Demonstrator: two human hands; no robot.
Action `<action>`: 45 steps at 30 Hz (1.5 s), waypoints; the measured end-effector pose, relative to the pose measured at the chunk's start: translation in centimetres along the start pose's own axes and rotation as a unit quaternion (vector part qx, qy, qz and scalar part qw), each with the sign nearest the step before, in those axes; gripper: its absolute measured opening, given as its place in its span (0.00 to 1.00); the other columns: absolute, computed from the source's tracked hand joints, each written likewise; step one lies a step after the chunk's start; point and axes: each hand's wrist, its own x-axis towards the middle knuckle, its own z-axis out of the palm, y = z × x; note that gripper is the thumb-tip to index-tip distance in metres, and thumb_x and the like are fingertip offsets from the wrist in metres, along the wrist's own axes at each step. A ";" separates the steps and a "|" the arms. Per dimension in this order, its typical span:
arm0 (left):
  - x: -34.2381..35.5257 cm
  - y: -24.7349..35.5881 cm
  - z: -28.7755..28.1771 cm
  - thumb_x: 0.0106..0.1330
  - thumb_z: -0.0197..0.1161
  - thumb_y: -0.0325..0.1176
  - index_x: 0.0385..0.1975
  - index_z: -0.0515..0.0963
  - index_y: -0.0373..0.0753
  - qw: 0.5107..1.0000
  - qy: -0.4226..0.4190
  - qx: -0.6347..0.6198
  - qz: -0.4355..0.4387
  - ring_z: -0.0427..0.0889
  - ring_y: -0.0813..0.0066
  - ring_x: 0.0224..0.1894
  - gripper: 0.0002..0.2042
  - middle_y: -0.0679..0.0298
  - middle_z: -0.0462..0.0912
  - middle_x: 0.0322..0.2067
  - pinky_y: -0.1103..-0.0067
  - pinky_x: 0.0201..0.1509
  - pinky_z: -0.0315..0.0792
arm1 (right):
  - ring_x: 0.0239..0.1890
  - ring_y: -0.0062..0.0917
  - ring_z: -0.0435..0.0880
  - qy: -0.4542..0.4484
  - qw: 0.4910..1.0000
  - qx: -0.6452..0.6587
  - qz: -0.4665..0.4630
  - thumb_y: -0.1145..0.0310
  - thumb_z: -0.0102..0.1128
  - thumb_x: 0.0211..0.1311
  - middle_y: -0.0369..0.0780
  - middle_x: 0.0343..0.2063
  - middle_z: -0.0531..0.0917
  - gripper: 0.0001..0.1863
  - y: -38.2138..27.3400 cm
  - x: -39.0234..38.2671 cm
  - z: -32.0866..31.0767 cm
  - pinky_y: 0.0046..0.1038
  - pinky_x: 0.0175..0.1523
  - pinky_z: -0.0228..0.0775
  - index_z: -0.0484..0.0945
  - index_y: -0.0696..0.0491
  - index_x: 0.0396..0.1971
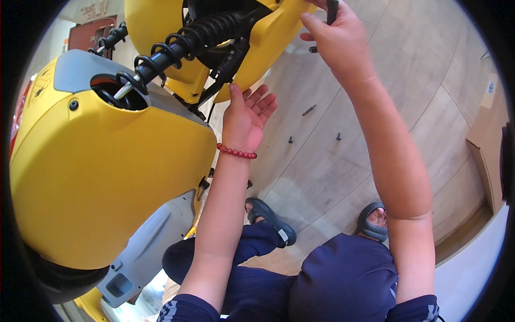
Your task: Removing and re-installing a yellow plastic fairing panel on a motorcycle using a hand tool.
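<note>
A yellow body shell (107, 177) with a grey top panel fills the left side. A black coil-spring shock absorber (177, 45) slants out of its round opening toward another yellow panel (281, 43) above. My left hand (244, 118), palm up with fingers spread and empty, has its thumb by the black bracket (228, 67) and the lower edge of that panel. At the top, my right hand (340, 43) is closed around a dark rod-like tool (332, 11), whose exact kind I cannot make out. Its fingers are beside the upper panel's right edge.
Two dark screws (338, 137) and a small dark bit (309, 110) lie on the wood-look floor (332, 177). My sandalled feet (268, 220) are below. An opened cardboard box (485, 129) stands at the right. A grey plastic part (155, 231) sits under the yellow shell.
</note>
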 end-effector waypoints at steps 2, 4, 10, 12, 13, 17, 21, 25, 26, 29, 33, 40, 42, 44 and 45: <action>-0.7 0.3 0.0 0.65 0.53 0.56 0.47 0.67 0.35 1.000 -0.003 0.018 0.007 0.78 0.62 0.45 0.27 0.53 0.76 0.45 0.67 0.53 0.74 | 0.32 0.20 0.80 0.009 1.000 0.002 -0.007 0.76 0.55 0.56 0.42 0.41 0.80 0.19 0.1 -0.1 0.2 0.21 0.35 0.75 0.72 0.61 0.49; -1.5 0.7 0.6 0.68 0.55 0.47 0.48 0.67 0.34 0.992 0.021 0.126 0.015 0.80 0.65 0.40 0.21 0.54 0.78 0.42 0.71 0.48 0.76 | 0.33 0.20 0.80 0.010 1.000 -0.011 -0.012 0.76 0.55 0.56 0.42 0.41 0.80 0.18 0.3 0.1 -0.1 0.21 0.36 0.75 0.73 0.61 0.49; -3.9 1.7 5.1 0.65 0.57 0.30 0.43 0.73 0.32 0.807 -0.008 0.496 0.320 0.81 0.74 0.32 0.10 0.58 0.80 0.36 0.81 0.37 0.75 | 0.36 0.21 0.80 0.020 0.999 -0.004 -0.029 0.76 0.56 0.56 0.43 0.40 0.81 0.17 0.8 0.4 -0.2 0.22 0.41 0.72 0.74 0.60 0.48; -3.5 3.3 8.3 0.59 0.63 0.27 0.39 0.75 0.33 0.756 -0.021 0.535 0.377 0.80 0.68 0.35 0.10 0.58 0.80 0.36 0.77 0.42 0.74 | 0.37 0.22 0.80 0.028 0.999 -0.001 -0.033 0.77 0.56 0.55 0.43 0.39 0.81 0.17 0.8 0.4 -0.3 0.22 0.43 0.72 0.74 0.60 0.47; -2.4 4.1 9.6 0.56 0.65 0.27 0.39 0.75 0.34 0.613 -0.036 0.610 0.500 0.79 0.64 0.38 0.12 0.58 0.80 0.37 0.74 0.46 0.73 | 0.38 0.22 0.80 0.032 0.998 -0.004 -0.062 0.77 0.56 0.55 0.44 0.39 0.81 0.17 1.1 0.4 -0.3 0.23 0.44 0.72 0.74 0.60 0.47; 0.2 5.7 13.7 0.46 0.71 0.31 0.42 0.75 0.36 0.349 0.009 0.730 0.587 0.73 0.54 0.49 0.21 0.56 0.77 0.44 0.68 0.56 0.67 | 0.40 0.25 0.81 0.035 0.996 -0.016 -0.077 0.76 0.56 0.54 0.45 0.37 0.82 0.17 1.2 0.7 -0.5 0.25 0.47 0.72 0.75 0.61 0.46; 1.9 7.0 15.2 0.47 0.72 0.37 0.49 0.71 0.39 0.240 0.044 0.805 0.541 0.73 0.56 0.51 0.28 0.56 0.74 0.47 0.68 0.53 0.70 | 0.41 0.28 0.82 -0.003 0.998 0.062 0.018 0.76 0.56 0.54 0.45 0.37 0.83 0.16 0.0 0.5 -0.7 0.26 0.48 0.72 0.75 0.61 0.45; 1.1 7.9 15.4 0.50 0.71 0.42 0.53 0.69 0.46 0.286 0.052 0.851 0.437 0.76 0.56 0.47 0.29 0.55 0.75 0.41 0.67 0.49 0.73 | 0.41 0.29 0.82 0.045 0.996 0.072 -0.023 0.76 0.55 0.54 0.46 0.37 0.83 0.15 1.6 1.0 -0.1 0.27 0.48 0.72 0.76 0.60 0.43; 1.1 7.7 15.4 0.50 0.71 0.42 0.53 0.69 0.46 0.284 0.049 0.851 0.439 0.76 0.56 0.47 0.29 0.55 0.75 0.41 0.67 0.49 0.73 | 0.41 0.30 0.83 0.058 0.995 0.077 -0.028 0.75 0.55 0.53 0.46 0.37 0.83 0.15 1.8 1.0 0.1 0.27 0.48 0.72 0.77 0.60 0.42; 1.4 7.0 15.1 0.50 0.71 0.40 0.49 0.70 0.44 0.237 0.047 0.873 0.424 0.77 0.58 0.44 0.26 0.56 0.75 0.40 0.68 0.47 0.72 | 0.30 0.19 0.79 0.065 0.994 0.093 -0.011 0.72 0.60 0.56 0.39 0.40 0.81 0.16 2.4 0.9 0.7 0.23 0.36 0.75 0.76 0.60 0.45; 1.4 7.1 14.3 0.49 0.71 0.39 0.51 0.70 0.43 0.185 0.051 0.851 0.489 0.77 0.57 0.44 0.28 0.57 0.76 0.37 0.67 0.51 0.68 | 0.35 0.22 0.81 0.060 0.991 0.115 0.033 0.73 0.57 0.56 0.38 0.44 0.81 0.16 1.4 0.6 0.7 0.24 0.40 0.77 0.76 0.59 0.46; 1.2 6.5 13.7 0.50 0.70 0.36 0.51 0.71 0.40 0.181 0.028 0.831 0.525 0.77 0.60 0.44 0.26 0.59 0.77 0.37 0.66 0.57 0.64 | 0.31 0.20 0.81 0.051 0.990 0.124 0.034 0.73 0.56 0.56 0.38 0.43 0.82 0.17 1.9 0.9 0.6 0.23 0.38 0.76 0.76 0.59 0.46; 1.4 6.2 13.4 0.50 0.69 0.35 0.51 0.72 0.39 0.147 0.033 0.817 0.557 0.77 0.60 0.44 0.26 0.59 0.77 0.37 0.65 0.59 0.63 | 0.30 0.20 0.81 0.051 0.991 0.119 0.027 0.73 0.56 0.56 0.38 0.42 0.82 0.17 2.1 0.9 0.7 0.23 0.38 0.76 0.76 0.60 0.46; 1.7 6.1 13.2 0.51 0.67 0.32 0.50 0.74 0.38 0.169 0.020 0.807 0.565 0.77 0.59 0.43 0.23 0.59 0.79 0.36 0.65 0.60 0.64 | 0.29 0.19 0.81 0.057 0.992 0.109 0.023 0.72 0.57 0.56 0.38 0.41 0.82 0.18 2.4 0.9 0.8 0.22 0.39 0.76 0.76 0.58 0.48; 1.9 6.3 13.3 0.51 0.67 0.32 0.50 0.74 0.38 0.170 0.019 0.807 0.565 0.77 0.59 0.43 0.23 0.59 0.79 0.36 0.65 0.60 0.64 | 0.29 0.19 0.81 0.057 0.992 0.108 0.025 0.72 0.57 0.56 0.38 0.41 0.82 0.18 2.3 1.1 0.7 0.22 0.39 0.76 0.76 0.58 0.48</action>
